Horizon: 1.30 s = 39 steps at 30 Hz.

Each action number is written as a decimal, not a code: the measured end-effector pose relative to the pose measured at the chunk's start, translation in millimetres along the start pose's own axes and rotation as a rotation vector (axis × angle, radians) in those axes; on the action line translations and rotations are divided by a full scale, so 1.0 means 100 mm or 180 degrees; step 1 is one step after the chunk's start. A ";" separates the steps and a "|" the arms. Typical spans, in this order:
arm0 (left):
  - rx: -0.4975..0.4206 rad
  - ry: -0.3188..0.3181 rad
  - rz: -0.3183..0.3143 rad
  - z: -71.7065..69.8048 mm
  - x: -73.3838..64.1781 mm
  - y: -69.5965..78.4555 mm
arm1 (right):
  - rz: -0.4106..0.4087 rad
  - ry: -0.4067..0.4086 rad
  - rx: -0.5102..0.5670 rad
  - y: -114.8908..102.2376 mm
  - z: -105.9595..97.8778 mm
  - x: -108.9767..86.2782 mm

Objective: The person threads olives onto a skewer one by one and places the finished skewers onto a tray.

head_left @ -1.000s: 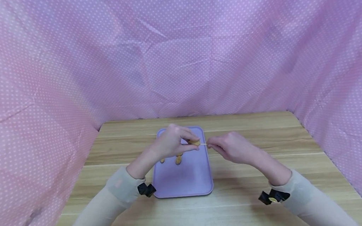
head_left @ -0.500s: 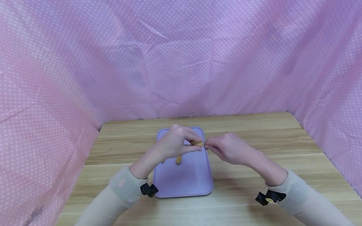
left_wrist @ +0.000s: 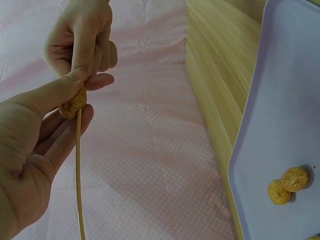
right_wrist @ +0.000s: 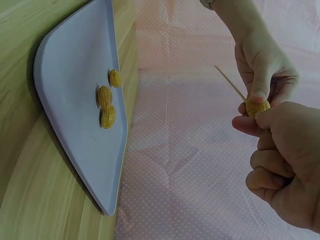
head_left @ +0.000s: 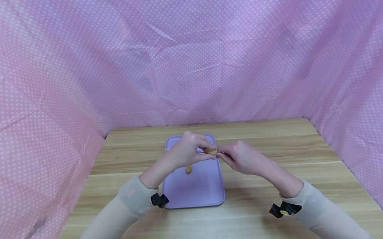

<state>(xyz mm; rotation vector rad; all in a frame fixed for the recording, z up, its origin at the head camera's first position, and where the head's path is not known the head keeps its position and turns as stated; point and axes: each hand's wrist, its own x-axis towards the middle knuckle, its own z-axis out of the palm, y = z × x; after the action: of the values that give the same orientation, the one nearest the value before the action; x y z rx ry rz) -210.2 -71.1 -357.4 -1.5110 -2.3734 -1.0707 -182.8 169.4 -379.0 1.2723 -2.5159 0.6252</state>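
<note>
My left hand (head_left: 187,150) pinches a golden-brown, wrinkled fried ball (right_wrist: 258,106) between thumb and fingers above the tray's right edge. A thin wooden skewer (left_wrist: 78,175) passes through the ball, and a long stretch of it sticks out on the left hand's side, ending in a point in the right wrist view. My right hand (head_left: 243,156) pinches the skewer's other end close against the ball; that end is hidden by the fingertips. Two touching fried balls (right_wrist: 104,97) lie on the lilac tray (head_left: 197,197), with another ball (right_wrist: 115,78) near its rim.
The tray rests on a wood-grain table (head_left: 268,196). Pink dotted cloth (head_left: 188,78) hangs behind the table and along both sides. Each sleeve carries a black wrist camera (head_left: 159,200) near the cuff.
The hands have come together. The bit of skewer seen between the ball and the right hand is now covered, and the left hand with the ball has shifted slightly right.
</note>
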 end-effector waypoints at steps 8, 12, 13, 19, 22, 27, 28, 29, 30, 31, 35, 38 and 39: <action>0.0027 0.0058 -0.0074 -0.02 0.01 -0.01 | 0.0140 -0.0085 -0.0151 0.04 -0.05 -0.05; 0.0042 0.0056 0.0011 -0.03 0.00 0.01 | 0.0089 -0.0181 -0.0090 0.04 -0.07 -0.07; 0.0038 0.0062 0.0039 -0.03 -0.01 0.02 | 0.0084 -0.0213 -0.0047 0.03 -0.07 -0.07; 0.0014 0.0140 0.0176 -0.02 0.00 0.05 | 0.0146 -0.0397 0.0153 0.01 -0.11 -0.06; -0.0007 0.0130 0.0177 -0.01 0.03 0.06 | 0.0175 -0.0428 0.0164 0.00 -0.13 -0.06; 0.0182 -0.0047 0.0103 0.01 0.07 0.02 | 0.0105 -0.0301 0.0201 0.08 -0.11 -0.10; 0.0263 -0.0093 0.0040 0.01 0.07 0.00 | 0.0094 -0.0277 0.0231 0.10 -0.11 -0.12; 0.0365 -0.0130 -0.0032 0.00 0.06 -0.02 | 0.0097 -0.0266 0.0266 0.12 -0.11 -0.15; 0.0476 -0.0147 -0.0141 -0.02 0.03 -0.04 | 0.0116 -0.0263 0.0289 0.14 -0.11 -0.18; 0.0532 -0.0136 -0.0270 -0.03 0.00 -0.08 | 0.0156 -0.0263 0.0312 0.16 -0.12 -0.23; 0.0538 -0.0028 -0.0881 -0.11 -0.17 -0.33 | 0.0352 -0.0188 0.0177 0.26 -0.16 -0.46; 0.0462 -0.0140 -0.1306 -0.09 -0.32 -0.58 | 0.0478 -0.0105 0.0027 0.33 -0.21 -0.64; 0.0450 -0.0236 -0.1464 -0.06 -0.37 -0.65 | 0.0510 -0.0089 -0.0014 0.34 -0.21 -0.69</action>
<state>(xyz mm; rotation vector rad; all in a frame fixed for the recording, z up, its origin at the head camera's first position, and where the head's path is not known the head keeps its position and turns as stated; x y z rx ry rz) -247.9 -118.7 -402.1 -0.9978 -2.8626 -0.9048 -169.3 246.3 -397.2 1.0927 -2.6596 0.6398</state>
